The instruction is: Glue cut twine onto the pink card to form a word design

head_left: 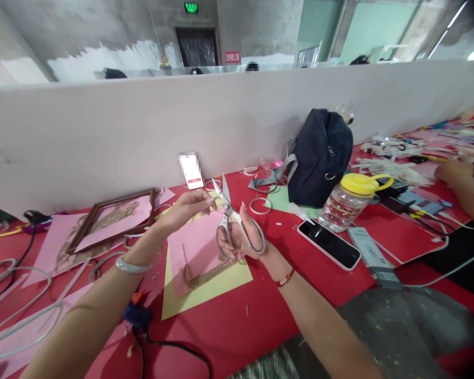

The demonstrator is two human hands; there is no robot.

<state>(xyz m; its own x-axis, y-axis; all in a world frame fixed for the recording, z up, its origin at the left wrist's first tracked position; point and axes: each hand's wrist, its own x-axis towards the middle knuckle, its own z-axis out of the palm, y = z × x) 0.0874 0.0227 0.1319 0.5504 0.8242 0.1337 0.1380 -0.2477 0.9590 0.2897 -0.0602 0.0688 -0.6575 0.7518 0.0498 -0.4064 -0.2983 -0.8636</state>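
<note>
- Hazard 1: open blades of the kitchen shears (228,211) point up, w/ the L hand (185,206) fingertips (210,199) just beside them. Cause: any sudden closing of the R hand (234,243) could nip the L fingers. Contact btwn tips and steel: cannot tell.
- Hazard 2: bangle (133,266) on L wrist and bead bracelet (283,279) on R wrist could snag on nearby items if the arms swing wide.
- Hazard 3: a slip could drop the shears onto the pink card sheet (200,247) directly below the hands, or onto the smartphone (328,244) right of the R hand.
- Shears: grey loop handles, metal blades spread in a V, tips up; no visible damage. Location: held in the air above the pink card sheet, btwn both hands.
- R hand state: grasping the shears, digits through the handle loops.
- L hand state: released, fingers extended, not clenched.
- Nearby: jar w/ yellow lid (349,199) further right of R hand; navy backpack (319,158) beyond it; wood frame (110,221) left of L hand.
</note>
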